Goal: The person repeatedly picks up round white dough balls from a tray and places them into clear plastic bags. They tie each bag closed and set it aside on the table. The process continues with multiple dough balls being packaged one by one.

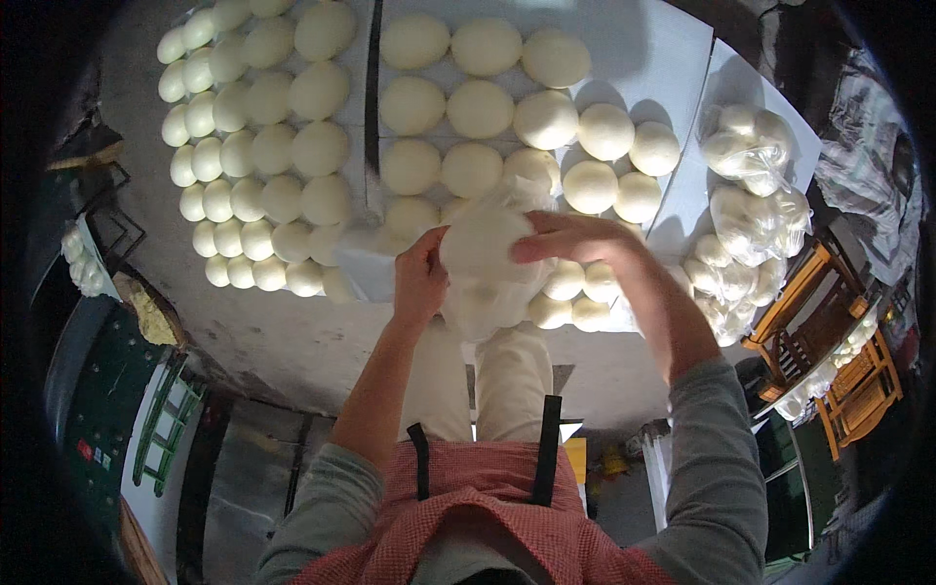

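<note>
My left hand (422,279) grips the left edge of a clear plastic bag (472,307), which hangs in front of my body and holds at least one round white bun (479,245). Blurred by motion, my right hand (567,239) lies at the bag's upper right side with its fingers apart; whether it pinches the film is not plain. Beyond and around the bag, rows of round white buns (477,110) rest on a light cloth-like surface (621,44). More rows of buns (322,142) lie to the left, past a dark gap.
Several filled plastic bags (753,219) of buns lie along the right end of the surface. A wooden chair (797,292) stands at the right, near a further tray with buns and bags. At the far left are a small white tray (106,270) and a green rack (164,431).
</note>
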The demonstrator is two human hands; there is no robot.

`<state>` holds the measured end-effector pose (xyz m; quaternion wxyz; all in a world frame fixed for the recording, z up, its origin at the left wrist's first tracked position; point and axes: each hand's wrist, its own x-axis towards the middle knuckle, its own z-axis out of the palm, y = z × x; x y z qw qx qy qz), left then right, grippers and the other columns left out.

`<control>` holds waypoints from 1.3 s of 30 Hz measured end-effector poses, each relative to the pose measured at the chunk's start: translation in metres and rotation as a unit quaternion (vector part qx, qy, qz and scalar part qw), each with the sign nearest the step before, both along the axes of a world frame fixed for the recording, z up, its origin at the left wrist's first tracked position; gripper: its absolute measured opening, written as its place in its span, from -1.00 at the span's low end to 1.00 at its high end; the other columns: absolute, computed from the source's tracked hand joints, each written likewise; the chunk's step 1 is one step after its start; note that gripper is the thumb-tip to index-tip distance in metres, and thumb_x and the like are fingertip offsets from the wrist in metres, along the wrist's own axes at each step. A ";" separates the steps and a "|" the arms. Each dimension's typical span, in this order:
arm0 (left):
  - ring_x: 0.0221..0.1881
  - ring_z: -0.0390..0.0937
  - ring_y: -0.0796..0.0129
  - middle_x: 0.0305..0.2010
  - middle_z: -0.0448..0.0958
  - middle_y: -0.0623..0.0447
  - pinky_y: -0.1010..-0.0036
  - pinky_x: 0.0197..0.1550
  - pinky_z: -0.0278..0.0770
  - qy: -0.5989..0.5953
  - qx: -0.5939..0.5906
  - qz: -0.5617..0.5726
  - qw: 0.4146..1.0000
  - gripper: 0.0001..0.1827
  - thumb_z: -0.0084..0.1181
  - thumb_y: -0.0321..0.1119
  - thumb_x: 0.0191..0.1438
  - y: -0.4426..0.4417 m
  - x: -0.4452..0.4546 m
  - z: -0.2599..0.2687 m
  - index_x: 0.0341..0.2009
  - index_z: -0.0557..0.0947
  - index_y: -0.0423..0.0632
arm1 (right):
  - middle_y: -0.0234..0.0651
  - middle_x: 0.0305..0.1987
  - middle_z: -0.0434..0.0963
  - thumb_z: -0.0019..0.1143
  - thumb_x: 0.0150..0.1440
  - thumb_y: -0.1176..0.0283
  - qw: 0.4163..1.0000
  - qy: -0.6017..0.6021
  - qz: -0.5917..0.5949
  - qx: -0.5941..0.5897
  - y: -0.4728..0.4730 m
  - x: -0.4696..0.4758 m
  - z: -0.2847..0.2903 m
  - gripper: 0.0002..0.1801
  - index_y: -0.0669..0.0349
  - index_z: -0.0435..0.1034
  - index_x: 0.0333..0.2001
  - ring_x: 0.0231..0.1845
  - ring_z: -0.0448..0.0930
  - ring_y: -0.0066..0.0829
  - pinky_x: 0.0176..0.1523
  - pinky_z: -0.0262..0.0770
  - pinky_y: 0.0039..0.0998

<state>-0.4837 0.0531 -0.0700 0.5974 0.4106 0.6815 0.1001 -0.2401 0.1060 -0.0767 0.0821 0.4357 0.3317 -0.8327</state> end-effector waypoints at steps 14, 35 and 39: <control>-0.54 0.39 0.48 -0.53 0.51 -0.01 0.53 -0.38 0.46 0.127 0.356 -0.127 0.917 -0.77 -0.07 -0.57 -0.01 -0.037 -0.058 0.074 -0.22 0.56 -0.19 | -0.12 0.10 0.42 -0.04 -0.06 -0.31 0.958 0.016 0.254 0.132 -0.001 -0.079 -0.029 -0.17 0.06 0.32 0.13 0.06 0.46 -0.16 0.00 0.43 -0.20; -0.57 0.41 0.30 -0.49 0.47 -0.04 0.45 -0.50 0.36 0.052 0.133 -0.040 0.989 -0.86 0.12 -0.53 -0.04 0.019 -0.076 0.095 -0.32 0.56 -0.22 | 0.24 0.32 -0.06 -0.01 -0.20 -0.41 0.720 -0.546 -0.073 0.422 0.160 -0.145 -0.118 0.13 0.32 0.14 0.21 0.35 -0.14 0.27 0.15 0.03 0.34; -0.56 0.39 0.29 -0.49 0.45 -0.01 0.46 -0.44 0.36 0.090 0.223 -0.057 0.969 -0.85 0.15 -0.53 -0.07 0.026 -0.081 0.093 -0.34 0.56 -0.25 | 0.07 0.09 0.33 -0.24 0.01 -0.35 0.754 -0.460 0.088 0.461 0.203 -0.083 -0.109 -0.10 0.24 0.28 0.10 0.17 0.25 0.04 0.03 0.26 0.24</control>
